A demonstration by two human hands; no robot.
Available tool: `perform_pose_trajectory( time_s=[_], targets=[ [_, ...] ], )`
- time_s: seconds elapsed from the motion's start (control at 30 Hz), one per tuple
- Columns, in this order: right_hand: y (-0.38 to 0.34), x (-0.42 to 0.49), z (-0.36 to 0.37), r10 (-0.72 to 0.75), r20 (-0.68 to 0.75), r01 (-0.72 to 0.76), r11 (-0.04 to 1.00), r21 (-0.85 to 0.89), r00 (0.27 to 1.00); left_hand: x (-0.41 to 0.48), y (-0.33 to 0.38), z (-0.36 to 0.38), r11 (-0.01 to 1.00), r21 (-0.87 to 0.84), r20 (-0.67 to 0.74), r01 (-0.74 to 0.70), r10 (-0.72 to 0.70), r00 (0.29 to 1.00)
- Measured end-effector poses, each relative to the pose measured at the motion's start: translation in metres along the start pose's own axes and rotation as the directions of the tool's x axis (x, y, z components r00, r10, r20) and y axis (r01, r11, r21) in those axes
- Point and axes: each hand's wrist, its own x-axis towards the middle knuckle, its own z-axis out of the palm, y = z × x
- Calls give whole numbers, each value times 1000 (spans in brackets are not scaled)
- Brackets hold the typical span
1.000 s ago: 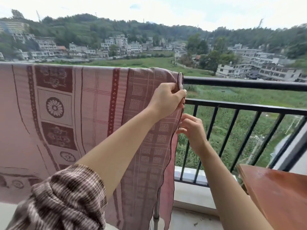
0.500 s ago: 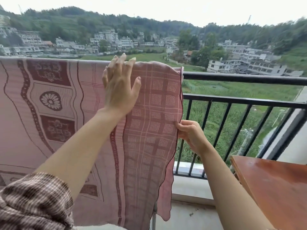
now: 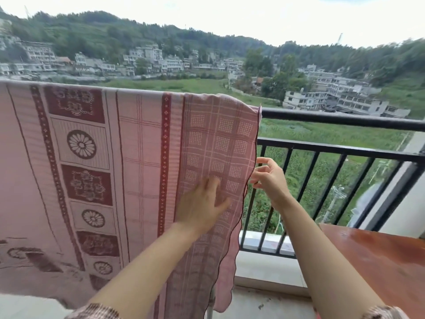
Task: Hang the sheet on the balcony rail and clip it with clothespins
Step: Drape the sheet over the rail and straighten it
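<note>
A pink sheet (image 3: 138, 157) with dark red flower and grid patterns hangs draped over the black balcony rail (image 3: 340, 119), covering its left part. My left hand (image 3: 202, 203) lies flat and blurred against the sheet's checked right panel, fingers spread. My right hand (image 3: 269, 178) is at the sheet's right hem below the second bar, fingers apart and curled, touching or just off the edge. No clothespins are visible.
A reddish-brown wooden table (image 3: 379, 261) stands at the lower right, close to the railing. Vertical black bars (image 3: 315, 187) fill the uncovered right part. A pale concrete curb (image 3: 264, 265) runs under the railing. Fields and buildings lie beyond.
My left hand slid from the top of the rail down the sheet's face to mid height. My right hand loosened its pinch on the hem and its fingers spread.
</note>
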Motion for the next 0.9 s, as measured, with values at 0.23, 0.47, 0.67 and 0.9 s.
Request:
perform_pose_trajectory(
  time_s=[0.23,0.47,0.67,0.9],
  targets=[
    [14,28,-4,170,207,-177,984,16,963,19,46,19,953,261,205,155,-212,956],
    [5,43,-3,130,294,-138,990,6,947,28,44,25,986,56,198,156,-164,967],
    [-8,47,-14,65,300,-89,994,68,952,35,38,4,994,-109,-160,14,-31,987],
    [-96,55,-18,-386,175,358,918,173,906,99,16,-71,996,83,-574,-32,74,816]
  ],
)
